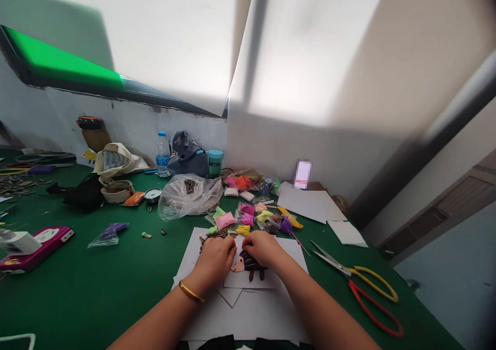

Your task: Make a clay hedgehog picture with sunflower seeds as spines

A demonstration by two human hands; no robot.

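Both hands work over white paper sheets (248, 316) on the green table. Under my right hand (261, 248) lies a small hedgehog figure (241, 264) with a pale pink face, a dark body with striped seeds on its back and brown legs. My right fingers are pinched just above its head; what they hold is too small to make out. My left hand (216, 257), with a gold bangle at the wrist, is closed opposite it, fingertips almost meeting the right ones. Its grip is hidden too. Beyond the left fingers are sunflower seeds (220, 233) and a yellow clay lump (243, 229).
Bags of coloured clay (248, 214) and a plastic bag of seeds (189, 197) lie behind the paper. Large scissors (351, 271) lie partly open at right. A phone (303, 174) leans at the wall. A water bottle (163, 155) and a magenta box (39, 249) stand left.
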